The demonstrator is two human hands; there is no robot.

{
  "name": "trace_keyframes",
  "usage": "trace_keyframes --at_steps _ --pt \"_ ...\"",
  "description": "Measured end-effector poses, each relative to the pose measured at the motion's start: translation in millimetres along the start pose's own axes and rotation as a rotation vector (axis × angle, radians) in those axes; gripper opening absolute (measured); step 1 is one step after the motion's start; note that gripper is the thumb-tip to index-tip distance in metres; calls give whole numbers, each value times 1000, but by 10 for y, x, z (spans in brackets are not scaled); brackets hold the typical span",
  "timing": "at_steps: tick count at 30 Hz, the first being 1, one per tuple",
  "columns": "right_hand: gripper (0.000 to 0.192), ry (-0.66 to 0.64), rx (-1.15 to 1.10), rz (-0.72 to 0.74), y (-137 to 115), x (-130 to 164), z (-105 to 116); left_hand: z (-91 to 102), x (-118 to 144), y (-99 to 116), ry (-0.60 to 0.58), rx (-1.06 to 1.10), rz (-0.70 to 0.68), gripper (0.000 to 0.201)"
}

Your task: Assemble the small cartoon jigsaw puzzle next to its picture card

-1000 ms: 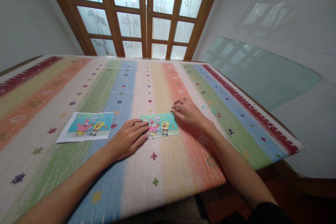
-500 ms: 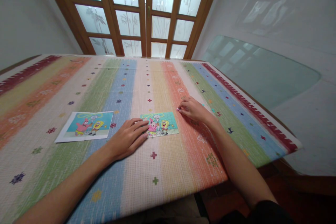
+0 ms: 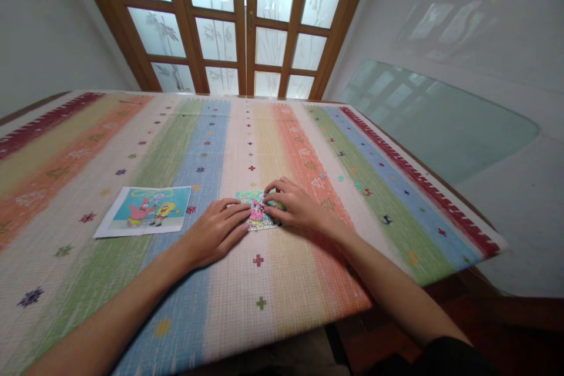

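Observation:
A small jigsaw puzzle (image 3: 256,224) with cartoon figures on a turquoise ground lies flat on the tablecloth in front of me. My left hand (image 3: 215,229) rests over its left edge, fingers stretched out and lying flat. Above the puzzle's middle, my right hand (image 3: 294,204) pinches a small puzzle piece (image 3: 263,207) between thumb and fingertips. That piece is mostly covered by the fingers, and whether it touches the puzzle I cannot tell. The right part of the puzzle is hidden under this hand. Left of my left hand lies a printed picture sheet (image 3: 147,210) showing the same figures.
A striped tablecloth (image 3: 176,299) covers the table, whose near edge runs below my forearms. Several small turquoise pieces (image 3: 341,178) are scattered right of my right hand. Wooden doors with frosted panes (image 3: 215,38) stand behind the table, and a pale wall (image 3: 493,100) is at the right.
My right hand has moved left with the puzzle piece, from the tablecloth beside the puzzle to over its middle. My left hand has stayed in place.

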State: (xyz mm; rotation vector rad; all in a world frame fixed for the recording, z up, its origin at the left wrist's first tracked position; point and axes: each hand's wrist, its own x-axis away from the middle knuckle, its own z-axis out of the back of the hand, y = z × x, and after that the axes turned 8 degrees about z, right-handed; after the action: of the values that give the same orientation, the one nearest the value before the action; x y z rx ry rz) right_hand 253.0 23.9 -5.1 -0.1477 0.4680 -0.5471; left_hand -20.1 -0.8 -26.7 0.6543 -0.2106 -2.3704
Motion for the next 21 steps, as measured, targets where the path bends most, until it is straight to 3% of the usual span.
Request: trace_keyframes --at_steps 9,21 --pt "19 22 20 -23 -145 -60 -108 4 -23 27 16 -4 -4 33" --pt "17 19 44 12 -60 6 13 -17 -60 55 -20 -37 28 38"
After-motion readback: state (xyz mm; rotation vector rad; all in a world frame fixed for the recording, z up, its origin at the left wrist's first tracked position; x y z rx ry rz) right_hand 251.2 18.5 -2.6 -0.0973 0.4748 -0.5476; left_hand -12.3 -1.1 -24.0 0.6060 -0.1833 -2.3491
